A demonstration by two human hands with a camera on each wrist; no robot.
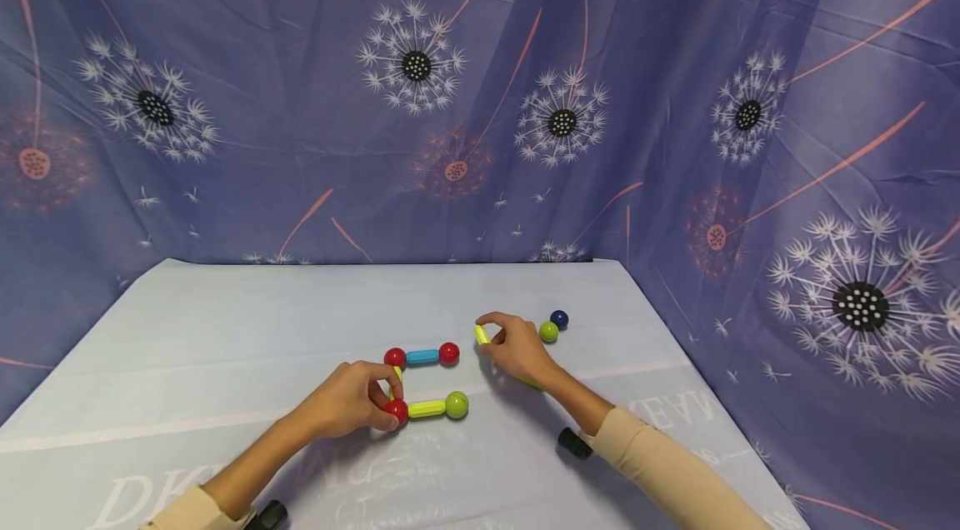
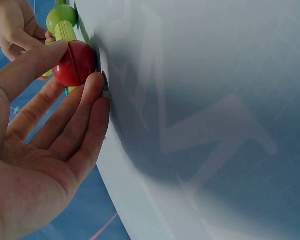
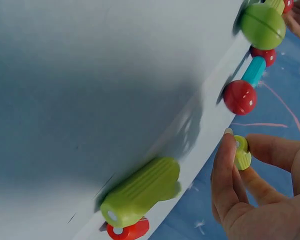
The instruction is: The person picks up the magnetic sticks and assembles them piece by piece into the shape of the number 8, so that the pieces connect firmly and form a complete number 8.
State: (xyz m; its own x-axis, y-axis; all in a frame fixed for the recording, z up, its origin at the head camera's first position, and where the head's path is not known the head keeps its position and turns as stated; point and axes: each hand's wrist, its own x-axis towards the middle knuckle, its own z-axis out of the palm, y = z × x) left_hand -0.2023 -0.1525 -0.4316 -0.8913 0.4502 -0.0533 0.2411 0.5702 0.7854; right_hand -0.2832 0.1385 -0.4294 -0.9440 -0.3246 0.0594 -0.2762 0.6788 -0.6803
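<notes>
My left hand (image 1: 347, 401) grips a red ball (image 2: 81, 61) at the near left corner of a U-shaped assembly on the table. From that ball a yellow-green rod (image 1: 427, 408) runs right to a green ball (image 1: 457, 405). Another yellow-green rod (image 1: 398, 380), partly behind my fingers, leads back to a second red ball (image 1: 394, 357). A blue rod (image 1: 422, 357) joins this to a third red ball (image 1: 449, 353). Right of the U's open side, my right hand (image 1: 517, 347) pinches a short yellow-green rod (image 3: 242, 155) between thumb and fingers, raised off the table.
A loose green ball (image 1: 549, 332) and a dark blue ball (image 1: 559, 319) lie beyond my right hand. Beneath the right wrist, a ribbed yellow-green rod (image 3: 142, 190) rests beside a red piece (image 3: 130, 230). A patterned purple curtain (image 1: 300, 97) hangs behind the white-covered table (image 1: 225, 305).
</notes>
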